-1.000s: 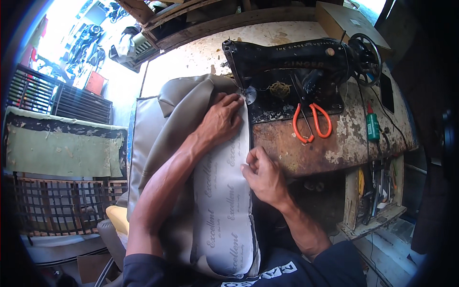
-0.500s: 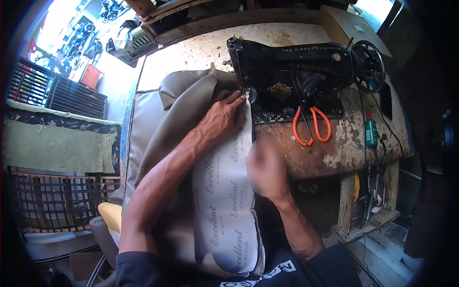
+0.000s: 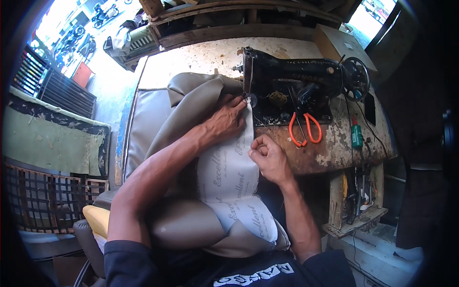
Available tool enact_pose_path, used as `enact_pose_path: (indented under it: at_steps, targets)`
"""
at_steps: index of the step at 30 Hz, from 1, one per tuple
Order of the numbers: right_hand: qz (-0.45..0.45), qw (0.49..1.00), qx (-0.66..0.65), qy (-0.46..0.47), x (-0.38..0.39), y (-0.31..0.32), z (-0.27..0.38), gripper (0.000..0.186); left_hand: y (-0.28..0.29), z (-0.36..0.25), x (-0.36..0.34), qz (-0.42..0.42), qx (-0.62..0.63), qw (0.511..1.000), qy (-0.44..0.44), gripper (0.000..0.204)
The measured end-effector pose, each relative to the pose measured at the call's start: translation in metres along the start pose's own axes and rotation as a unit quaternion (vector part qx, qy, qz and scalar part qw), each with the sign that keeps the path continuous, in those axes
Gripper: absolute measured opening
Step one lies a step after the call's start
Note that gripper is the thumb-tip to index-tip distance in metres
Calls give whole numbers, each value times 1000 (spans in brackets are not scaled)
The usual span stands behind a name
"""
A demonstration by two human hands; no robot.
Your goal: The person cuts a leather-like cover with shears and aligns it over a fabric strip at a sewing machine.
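A long vinyl sheet, brown-grey on its face with a pale printed backing (image 3: 227,167), runs from my lap up to a black sewing machine (image 3: 291,71). Close by the needle, my left hand (image 3: 227,117) has its fingers bent together on the sheet, gripping it near the edge; part of that hand's underside is hidden. My right hand (image 3: 270,160) pinches the sheet's right edge, nearer to me, between thumb and curled fingers. Folded brown-grey vinyl (image 3: 191,95) bunches up to the left of the machine, and more lies across my lap.
Orange-handled scissors (image 3: 306,131) lie against the machine bed. A green bottle (image 3: 356,136) stands at the right of the worn table (image 3: 330,155). Below it, an open drawer (image 3: 356,220) holds tools. A cardboard box (image 3: 342,48) sits behind; a webbed frame (image 3: 48,196) is at left.
The view has shifted slightly. My right hand, blurred before, is now sharp at the sheet's edge. The backing's near end has folded up and right, exposing brown-grey vinyl over my lap.
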State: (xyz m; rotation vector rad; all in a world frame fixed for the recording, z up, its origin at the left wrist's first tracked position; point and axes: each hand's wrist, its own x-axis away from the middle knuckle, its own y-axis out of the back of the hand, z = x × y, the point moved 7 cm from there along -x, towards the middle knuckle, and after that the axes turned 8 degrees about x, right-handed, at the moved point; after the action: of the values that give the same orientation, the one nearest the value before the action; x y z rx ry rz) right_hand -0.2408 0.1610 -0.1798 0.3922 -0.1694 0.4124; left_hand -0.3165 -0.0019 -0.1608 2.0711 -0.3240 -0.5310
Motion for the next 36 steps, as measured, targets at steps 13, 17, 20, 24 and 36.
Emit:
enact_pose_path:
  at_steps: [13, 17, 20, 24, 36]
  targets:
    - [-158, 878, 398, 215, -137, 50, 30, 20, -8, 0, 1, -19, 1, 1000, 3, 50]
    - [-149, 924, 266, 230, -65, 48, 33, 12, -6, 2, 4, 2, 8, 1000, 17, 51]
    - [-160, 923, 243, 250, -47, 43, 33, 6, -7, 1, 4, -1, 12, 999, 33, 53]
    - [-136, 916, 297, 232, -51, 42, 32, 5, -6, -5, 2, 2, 11, 1000, 27, 56]
    - [-134, 901, 309, 273, -46, 32, 47, 3, -7, 1, 1, -14, 45, 998, 29, 60]
